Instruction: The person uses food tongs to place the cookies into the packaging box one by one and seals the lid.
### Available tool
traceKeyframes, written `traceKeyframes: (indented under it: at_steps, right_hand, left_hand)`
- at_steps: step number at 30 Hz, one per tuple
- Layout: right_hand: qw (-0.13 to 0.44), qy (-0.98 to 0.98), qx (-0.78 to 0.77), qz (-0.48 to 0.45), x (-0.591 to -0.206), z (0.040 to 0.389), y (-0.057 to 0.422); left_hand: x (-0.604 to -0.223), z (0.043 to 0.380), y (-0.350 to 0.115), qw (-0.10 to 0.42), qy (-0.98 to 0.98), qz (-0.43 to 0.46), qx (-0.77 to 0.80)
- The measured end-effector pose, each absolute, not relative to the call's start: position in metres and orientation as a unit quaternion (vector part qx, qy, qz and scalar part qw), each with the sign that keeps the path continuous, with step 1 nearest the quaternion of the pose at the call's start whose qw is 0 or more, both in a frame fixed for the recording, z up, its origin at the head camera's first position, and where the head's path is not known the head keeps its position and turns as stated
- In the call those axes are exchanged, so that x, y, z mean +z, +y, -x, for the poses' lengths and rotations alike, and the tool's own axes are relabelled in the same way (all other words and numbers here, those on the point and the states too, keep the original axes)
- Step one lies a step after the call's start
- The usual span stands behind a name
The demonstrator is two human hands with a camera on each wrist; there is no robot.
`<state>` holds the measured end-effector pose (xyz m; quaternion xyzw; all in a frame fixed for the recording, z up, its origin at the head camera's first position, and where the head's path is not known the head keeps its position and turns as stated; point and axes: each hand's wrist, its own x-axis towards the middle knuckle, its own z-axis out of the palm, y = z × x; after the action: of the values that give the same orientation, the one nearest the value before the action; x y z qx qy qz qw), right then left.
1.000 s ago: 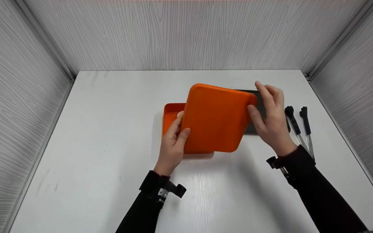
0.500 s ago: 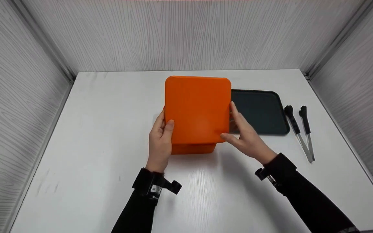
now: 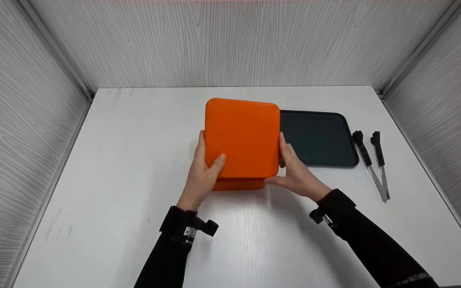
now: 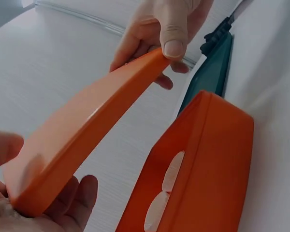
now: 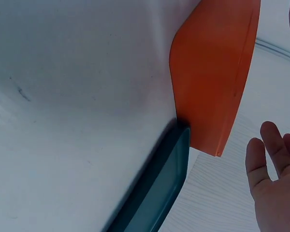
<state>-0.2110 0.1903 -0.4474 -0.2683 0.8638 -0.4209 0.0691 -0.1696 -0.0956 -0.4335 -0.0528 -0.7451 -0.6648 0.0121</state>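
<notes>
An orange lid (image 3: 242,138) is held above an orange box (image 3: 239,185), whose front wall shows below the lid in the head view. My left hand (image 3: 198,176) grips the lid's left side, thumb on top and fingers at the edge. At the right side, my right hand (image 3: 296,172) pinches the near corner, as the left wrist view also shows. That view reveals a gap between lid and box. Inside the box are whitish rounded pieces (image 4: 173,171), partly hidden by its wall; their kind cannot be told.
A dark green tray (image 3: 318,138) lies just right of the box, its left end hidden behind the lid. Farther right are tongs (image 3: 376,172) with black handles. Grey wood-grain panels (image 3: 230,44) rise behind and beside the white table (image 3: 134,160).
The lid was tilted and farther right a second ago; it has swung left over the box and come slightly lower. My right hand has moved left and down to its near right corner.
</notes>
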Motion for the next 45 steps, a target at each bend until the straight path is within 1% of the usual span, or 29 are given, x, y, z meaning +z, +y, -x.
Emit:
traceKeyframes:
  at_steps: [4, 9, 15, 19, 22, 30, 45]
  right_hand:
    - [0.068, 0.865, -0.417, 0.272, -0.453, 0.216, 0.189]
    - [0.109, 0.861, -0.418, 0.268, -0.458, 0.221, 0.191]
    - [0.152, 0.869, -0.404, 0.241, -0.46, 0.226, 0.189]
    - [0.174, 0.869, -0.398, 0.236, -0.46, 0.229, 0.186]
    - [0.188, 0.869, -0.396, 0.231, -0.46, 0.23, 0.184]
    - [0.21, 0.88, -0.375, 0.203, -0.46, 0.236, 0.181]
    - [0.234, 0.877, -0.373, 0.194, -0.464, 0.243, 0.179]
  left_hand:
    - [-0.438, 0.173, -0.102, -0.04, -0.78, 0.055, -0.622]
    - [-0.448, 0.179, -0.113, -0.097, -0.798, 0.06, -0.592]
    - [-0.464, 0.182, -0.124, -0.139, -0.823, 0.049, -0.549]
    - [-0.474, 0.184, -0.128, -0.159, -0.833, 0.04, -0.529]
    - [-0.48, 0.187, -0.131, -0.164, -0.833, 0.039, -0.527]
    - [-0.489, 0.195, -0.132, -0.159, -0.838, 0.031, -0.522]
    - [-0.494, 0.198, -0.134, -0.132, -0.847, 0.017, -0.515]
